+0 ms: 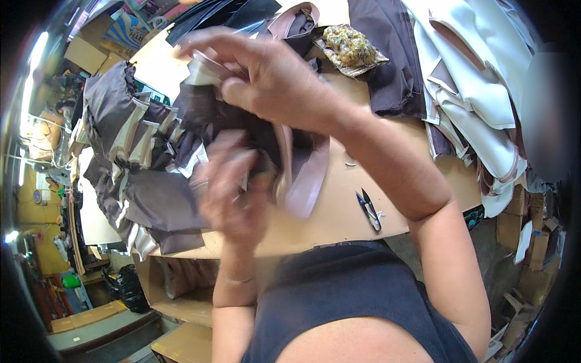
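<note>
My right hand [254,75] is raised over the far part of the work, its fingers closed round a white-and-dark piece of fabric [203,70]. Below it, my left hand [233,184] is smeared by motion over the dark cloth; whether it grips anything cannot be made out. A pale pink strip [302,187] lies just right of that hand. A pile of grey-brown pieces with pale edgings [145,193] lies to the left. Black thread snips [369,212] rest on the tan tabletop [345,227] near small white scraps.
White panels [472,91] are heaped at the right beside dark cloth [390,66]. A crumpled patterned bag [348,51] sits at the back, near black sheets [221,15]. Cardboard [520,227] stands right of the table; a shelf [163,284] and black bag [130,290] are below left.
</note>
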`<state>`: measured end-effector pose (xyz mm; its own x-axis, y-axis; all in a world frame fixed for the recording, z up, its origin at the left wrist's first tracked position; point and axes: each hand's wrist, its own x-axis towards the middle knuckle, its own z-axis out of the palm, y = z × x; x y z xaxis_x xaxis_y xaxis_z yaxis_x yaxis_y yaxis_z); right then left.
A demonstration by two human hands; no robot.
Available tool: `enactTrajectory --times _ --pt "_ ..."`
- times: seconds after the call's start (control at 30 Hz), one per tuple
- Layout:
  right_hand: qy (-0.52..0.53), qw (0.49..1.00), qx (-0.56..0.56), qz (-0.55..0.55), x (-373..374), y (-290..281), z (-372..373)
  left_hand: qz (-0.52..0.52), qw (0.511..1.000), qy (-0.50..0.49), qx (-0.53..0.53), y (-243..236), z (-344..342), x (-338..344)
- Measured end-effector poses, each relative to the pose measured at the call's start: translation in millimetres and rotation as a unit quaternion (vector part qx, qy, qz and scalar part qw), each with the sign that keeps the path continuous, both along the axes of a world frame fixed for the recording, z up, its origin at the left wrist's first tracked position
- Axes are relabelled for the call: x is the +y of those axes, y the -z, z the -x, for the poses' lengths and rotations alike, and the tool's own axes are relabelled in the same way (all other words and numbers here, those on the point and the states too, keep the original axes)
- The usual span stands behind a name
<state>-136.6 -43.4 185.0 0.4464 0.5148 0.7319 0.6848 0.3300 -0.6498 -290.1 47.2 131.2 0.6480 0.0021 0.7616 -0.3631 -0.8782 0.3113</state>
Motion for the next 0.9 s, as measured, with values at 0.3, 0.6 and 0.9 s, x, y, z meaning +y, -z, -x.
enactTrajectory --times 0.3,0.6,0.9 --pt "-0.165 0.962 -0.139 0.166 -27.1 -51.7 3.9 0.11 0.946 0.195 0.235 -72.5 72.1 -27.9" --pt "-0.313 0.879 0.186 0.306 -68.1 35.1 36.5 0.321 0.88 0.129 0.324 -32.9 24.4 -3.9" --pt "-0.197 0.911 0.22 0.29 -100.9 65.2 50.7 0.398 0.818 0.129 0.395 4.8 23.8 7.9"
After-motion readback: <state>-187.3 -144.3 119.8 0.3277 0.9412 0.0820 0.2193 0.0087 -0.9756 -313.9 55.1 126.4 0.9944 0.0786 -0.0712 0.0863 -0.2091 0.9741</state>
